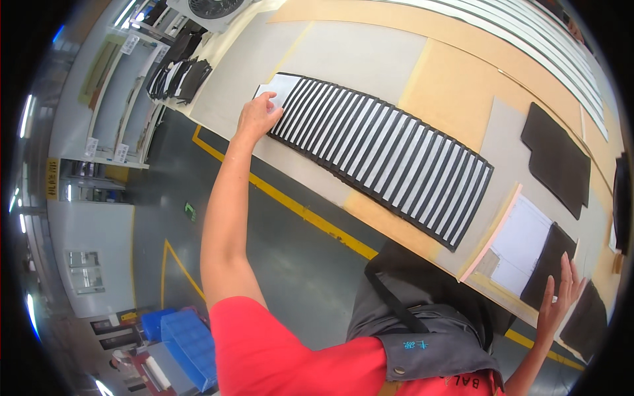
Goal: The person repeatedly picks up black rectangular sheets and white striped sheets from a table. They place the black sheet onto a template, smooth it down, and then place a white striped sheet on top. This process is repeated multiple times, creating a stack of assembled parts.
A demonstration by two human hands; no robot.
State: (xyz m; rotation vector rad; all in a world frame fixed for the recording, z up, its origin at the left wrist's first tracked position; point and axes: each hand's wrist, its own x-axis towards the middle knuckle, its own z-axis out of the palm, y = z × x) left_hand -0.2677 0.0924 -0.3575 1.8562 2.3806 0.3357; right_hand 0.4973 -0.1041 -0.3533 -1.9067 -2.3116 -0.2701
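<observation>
Black-edged pieces with white faces lie overlapped in a long fanned row [380, 145] across the table. At the row's left end, the topmost piece shows a larger white face [282, 86]. My left hand [259, 119] is by that end, its fingers loosely bent and apart, with nothing visible in them. Far to the right, my right hand [560, 294] is spread open over the near table edge. It is beside a dark flat piece [548, 261], which partly covers a white sheet [522, 234] in a wood-edged frame. Whether the right fingertips touch anything, I cannot tell.
A dark cut panel [556, 158] lies at the right, and another dark piece [586, 320] is near my right wrist. Long white strips [515, 39] run along the far side. A fan [214, 8] and stacked dark pieces [179, 79] stand at far left; blue bins [188, 340] are lower left.
</observation>
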